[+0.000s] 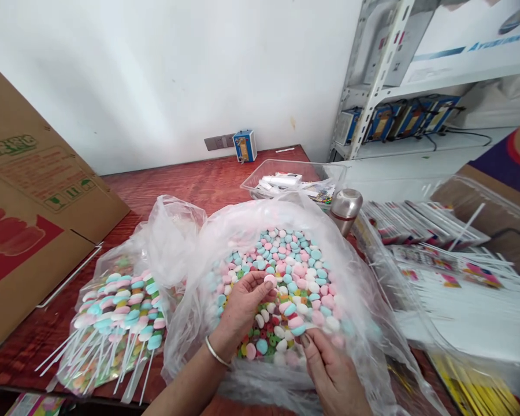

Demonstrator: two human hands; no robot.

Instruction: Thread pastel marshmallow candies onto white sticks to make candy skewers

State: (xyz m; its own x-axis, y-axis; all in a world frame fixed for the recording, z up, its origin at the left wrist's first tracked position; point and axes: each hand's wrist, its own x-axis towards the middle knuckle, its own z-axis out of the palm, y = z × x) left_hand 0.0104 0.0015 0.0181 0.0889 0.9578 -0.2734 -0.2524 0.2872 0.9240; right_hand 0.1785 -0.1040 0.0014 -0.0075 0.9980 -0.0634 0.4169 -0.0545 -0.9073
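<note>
My left hand [242, 300], with a bangle at the wrist, pinches a round pink candy [270, 281] between thumb and fingertips. Just right of it, my right hand [333, 370] is closed at the lower end of a candy skewer [293, 318], a short row of pink, blue and white pieces; its stick is hidden by my fingers. Both hands are over a large clear plastic bag [225, 222], spread wide and filled with loose pastel candies [325, 289]. Green, red and yellow ring-shaped gummies [266, 332] lie among them. Left of the bag, finished-looking candy skewers [117, 306] on white sticks lie in a pile.
A cardboard box [34, 190] stands at the left. Behind the bag are a clear plastic bin [251, 182], a metal flask [345, 209] and a small blue device [245, 146]. At right, a clear tub [416, 318] holds white sticks and printed packets, beside a metal shelf [383, 75].
</note>
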